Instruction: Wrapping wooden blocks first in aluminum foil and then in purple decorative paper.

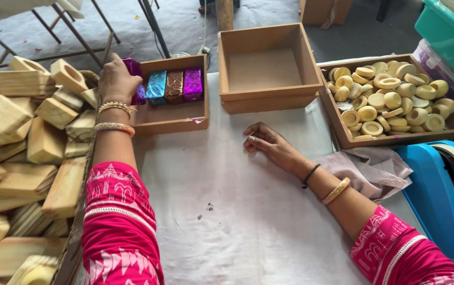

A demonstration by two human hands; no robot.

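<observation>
My left hand [115, 80] is shut on a purple foil-wrapped block [134, 70] at the left end of a shallow brown tray [169, 120]. Three more wrapped blocks stand in a row along the tray's far wall: a teal one [156, 87], a brown one [174, 86] and a magenta one [192, 83]. My right hand [267, 143] rests palm down on the white table cover [227, 211], fingers loosely curled, holding nothing, just in front of an empty brown box [266, 97].
A heap of pale wooden blocks [21, 153] fills the left side. A brown tray of several round yellow pieces [390, 100] stands at the right. A crumpled cloth [369, 169] and a blue tape dispenser [440, 195] lie near my right forearm. Teal bin [448, 37] at far right.
</observation>
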